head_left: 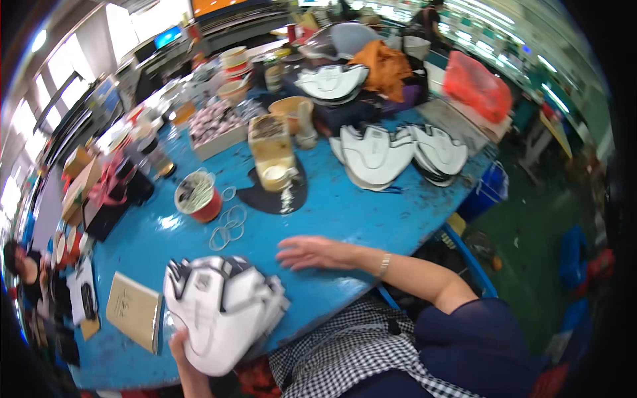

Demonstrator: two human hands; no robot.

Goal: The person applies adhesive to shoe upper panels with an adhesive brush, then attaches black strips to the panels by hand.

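A thick stack of white shoe-upper pieces (219, 315) with dark edges is tilted over the near part of the blue table (332, 229). My left hand (179, 346) grips its lower left edge; most of those fingers are hidden beneath the pieces. To the right of the stack, my right hand (312, 253) hovers over the tabletop, fingers stretched out and holding nothing. Several loose rubber bands (229, 229) lie just beyond the stack. Behind them stands a red and white tub (200, 199) filled with more pale bands.
A tan notebook (134, 310) lies left of the stack. Farther back are a glue container (271, 149) on a black pad, a box of small pinkish pieces (215, 132) and more upper stacks (377, 156). A blue bin (488, 189) stands beyond the right edge. Another person (30, 268) is at far left.
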